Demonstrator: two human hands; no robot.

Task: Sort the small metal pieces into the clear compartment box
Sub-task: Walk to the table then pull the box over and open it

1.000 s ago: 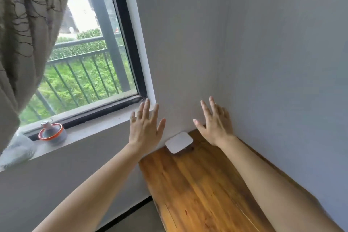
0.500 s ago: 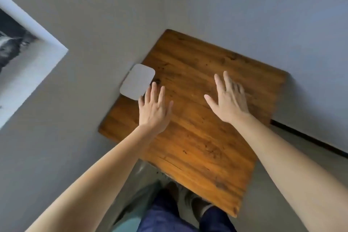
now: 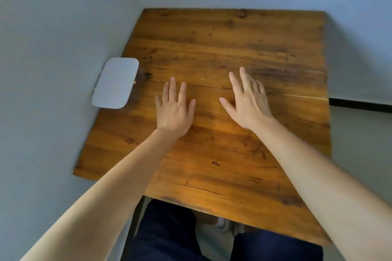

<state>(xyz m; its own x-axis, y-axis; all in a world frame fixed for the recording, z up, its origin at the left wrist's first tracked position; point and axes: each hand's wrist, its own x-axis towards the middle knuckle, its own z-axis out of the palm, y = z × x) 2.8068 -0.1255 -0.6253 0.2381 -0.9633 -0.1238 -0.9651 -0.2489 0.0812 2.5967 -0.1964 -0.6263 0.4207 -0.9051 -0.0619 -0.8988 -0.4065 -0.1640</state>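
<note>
My left hand (image 3: 174,110) hovers palm down over the middle of a brown wooden table (image 3: 222,48), fingers spread and holding nothing. My right hand (image 3: 247,101) is beside it to the right, also palm down with fingers apart and empty. No clear compartment box and no small metal pieces are visible on the table.
A white rounded wall cover plate (image 3: 115,82) is fixed to the grey wall at the table's left edge. Grey walls meet behind the table. My legs in dark trousers (image 3: 169,235) stand below the table's near edge. A black skirting strip (image 3: 360,105) runs at the right.
The view has tilted down from the window and wall corner onto the table. Both hands now hover lower, over the middle of the tabletop, still spread and empty.
</note>
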